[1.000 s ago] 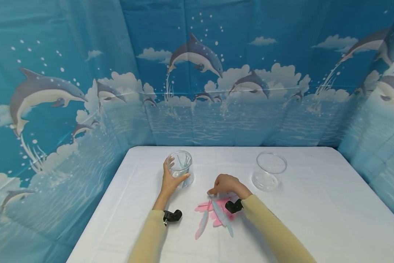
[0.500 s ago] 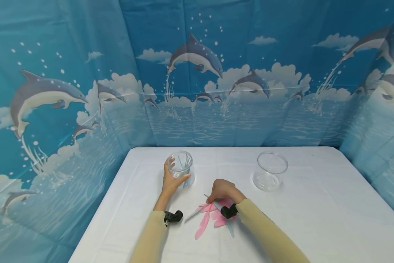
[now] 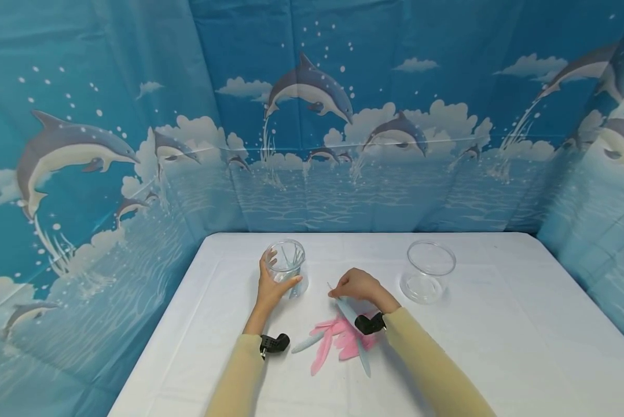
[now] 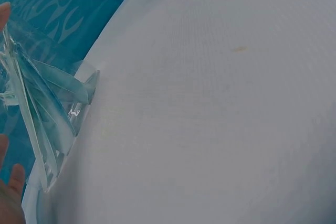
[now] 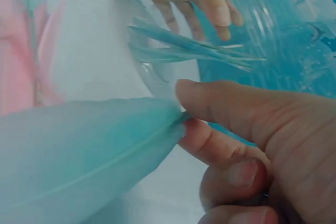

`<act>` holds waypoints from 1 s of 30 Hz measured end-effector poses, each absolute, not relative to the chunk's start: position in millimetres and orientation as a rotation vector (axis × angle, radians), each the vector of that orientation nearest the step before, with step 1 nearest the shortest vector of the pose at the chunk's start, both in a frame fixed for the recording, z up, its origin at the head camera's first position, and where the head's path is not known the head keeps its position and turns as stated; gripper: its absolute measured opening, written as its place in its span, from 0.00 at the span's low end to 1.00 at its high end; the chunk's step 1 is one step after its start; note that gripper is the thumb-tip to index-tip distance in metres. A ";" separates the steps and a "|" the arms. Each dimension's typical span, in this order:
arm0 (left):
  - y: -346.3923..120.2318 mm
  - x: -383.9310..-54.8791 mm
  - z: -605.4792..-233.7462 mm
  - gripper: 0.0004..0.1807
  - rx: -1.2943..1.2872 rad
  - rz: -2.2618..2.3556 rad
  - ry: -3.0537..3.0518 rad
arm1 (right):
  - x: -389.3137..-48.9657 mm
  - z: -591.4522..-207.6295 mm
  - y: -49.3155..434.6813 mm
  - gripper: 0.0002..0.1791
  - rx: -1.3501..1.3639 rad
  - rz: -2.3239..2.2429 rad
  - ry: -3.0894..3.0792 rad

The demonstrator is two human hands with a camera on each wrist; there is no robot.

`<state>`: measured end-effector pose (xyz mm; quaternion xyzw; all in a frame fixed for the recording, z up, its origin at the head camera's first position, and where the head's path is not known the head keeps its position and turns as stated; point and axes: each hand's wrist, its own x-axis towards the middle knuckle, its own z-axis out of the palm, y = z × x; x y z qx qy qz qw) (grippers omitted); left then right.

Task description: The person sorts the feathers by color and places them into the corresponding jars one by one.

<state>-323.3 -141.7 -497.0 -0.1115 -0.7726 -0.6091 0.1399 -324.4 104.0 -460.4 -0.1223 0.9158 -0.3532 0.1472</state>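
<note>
My left hand is wrapped around a clear jar at the table's back left, its thumb along the near side. Several light blue feathers stand in that jar, quills upward. My right hand pinches another light blue feather near its quill end, between thumb and index finger. The held feather's vane trails back toward the wrist, over a loose pile. Pink feathers make up most of this pile, with a blue feather sticking out to the left and another blue feather toward the front.
A second clear jar stands at the back right, beyond my right hand. White cloth covers the table. A dolphin-print curtain hangs behind its far edge and along the sides.
My right hand went down to the pile, then rose away from it with a blue feather pinched. One blue feather in the pile shifted left. My left hand stayed on the jar.
</note>
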 end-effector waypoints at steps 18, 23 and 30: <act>-142.2 -323.3 -495.4 0.56 -0.332 -1.795 -2.216 | -333.6 -422.8 94.5 0.20 -0.163 -2.066 2.657; -141.7 -323.2 -493.7 0.55 -0.319 -1.788 -2.217 | -336.3 -412.7 81.2 0.19 -0.213 -2.338 2.635; -141.8 -323.2 -496.2 0.56 -0.311 -1.771 -2.223 | -338.9 -414.6 57.7 0.18 -0.300 -2.499 2.645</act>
